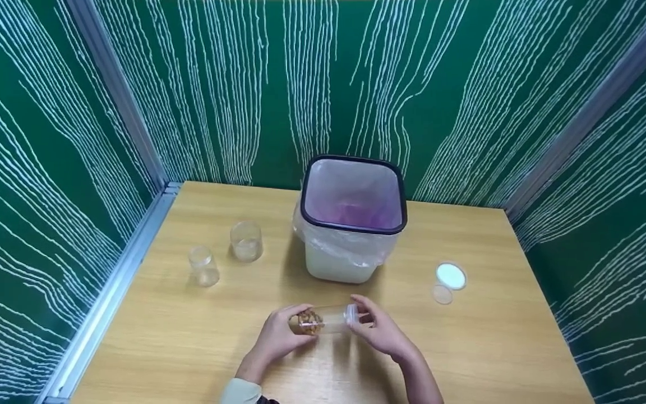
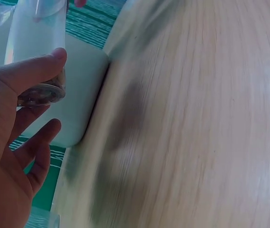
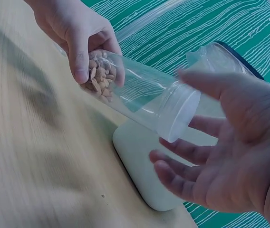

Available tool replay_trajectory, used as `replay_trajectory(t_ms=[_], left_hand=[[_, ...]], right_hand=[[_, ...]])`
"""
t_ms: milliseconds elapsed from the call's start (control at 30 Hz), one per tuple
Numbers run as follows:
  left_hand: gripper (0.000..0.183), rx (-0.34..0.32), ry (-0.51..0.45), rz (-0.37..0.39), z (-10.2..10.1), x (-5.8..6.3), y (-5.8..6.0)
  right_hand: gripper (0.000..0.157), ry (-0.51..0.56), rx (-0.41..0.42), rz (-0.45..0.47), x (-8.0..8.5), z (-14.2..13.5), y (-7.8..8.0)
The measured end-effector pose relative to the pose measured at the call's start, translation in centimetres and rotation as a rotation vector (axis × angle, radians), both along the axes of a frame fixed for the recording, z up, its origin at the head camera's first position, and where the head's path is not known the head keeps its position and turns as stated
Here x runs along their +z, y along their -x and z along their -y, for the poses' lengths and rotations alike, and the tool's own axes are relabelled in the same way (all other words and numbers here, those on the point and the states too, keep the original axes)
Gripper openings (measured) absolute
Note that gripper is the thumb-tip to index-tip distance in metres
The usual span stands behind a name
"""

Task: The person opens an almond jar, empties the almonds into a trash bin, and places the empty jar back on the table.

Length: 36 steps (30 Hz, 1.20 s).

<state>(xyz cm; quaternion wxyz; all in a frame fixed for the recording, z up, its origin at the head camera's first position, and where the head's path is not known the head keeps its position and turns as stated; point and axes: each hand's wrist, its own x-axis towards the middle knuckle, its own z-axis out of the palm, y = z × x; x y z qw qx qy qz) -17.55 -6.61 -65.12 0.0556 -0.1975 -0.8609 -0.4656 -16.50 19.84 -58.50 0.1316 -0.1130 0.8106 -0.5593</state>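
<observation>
Near the front of the table, my left hand (image 1: 278, 334) grips the bottom end of a clear plastic jar (image 1: 331, 318), thumb and fingers on opposite sides. The jar lies nearly level, tilted somewhat in the right wrist view. Brown almond-like nuts (image 3: 99, 75) are gathered at its held end. A translucent white lid (image 3: 180, 114) caps the other end. My right hand (image 1: 382, 331) is around that lid with its fingers spread and loosely bent. Fingertips lie right by the lid's edge, and the palm (image 3: 249, 142) stands apart from it.
A pale bin (image 1: 337, 264) with a black rim and a plastic liner stands behind the hands. Two clear containers, one wider (image 1: 246, 241) and one narrower (image 1: 204, 266), stand at left. A round white lid (image 1: 451, 276) and a smaller clear disc (image 1: 442, 294) lie at right.
</observation>
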Motion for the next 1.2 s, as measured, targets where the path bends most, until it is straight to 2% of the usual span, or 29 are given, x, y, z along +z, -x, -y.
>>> replay_trajectory(t_ms=[333, 567, 667, 833, 967, 1100, 1200], left_hand=[[0.060, 0.000, -0.011, 0.032, -0.1, 0.0, 0.2], [0.061, 0.003, -0.005, 0.032, -0.2, -0.1, 0.0], [0.061, -0.003, -0.003, 0.014, -0.1, -0.1, 0.0], [0.062, -0.013, 0.002, -0.003, 0.0, -0.3, 0.3], [0.062, -0.008, 0.002, 0.005, 0.2, -0.4, 0.3], [0.063, 0.009, -0.003, 0.025, 0.3, -0.4, 0.1], [0.063, -0.001, -0.004, 0.032, 0.1, -0.5, -0.1]], right_hand=[[0.051, -0.230, -0.172, -0.025, 0.3, 0.3, 0.5], [0.061, -0.312, -0.169, 0.027, 0.5, 0.2, 0.2], [0.058, -0.325, -0.161, 0.029, 0.6, 0.3, 0.1], [0.047, -0.299, -0.157, -0.013, 0.5, 0.5, 0.1], [0.039, -0.213, -0.133, -0.025, 0.3, 0.5, 0.1], [0.041, -0.110, -0.076, -0.051, 0.3, 0.4, 0.0], [0.046, -0.080, -0.048, -0.088, 0.2, -0.1, -0.5]])
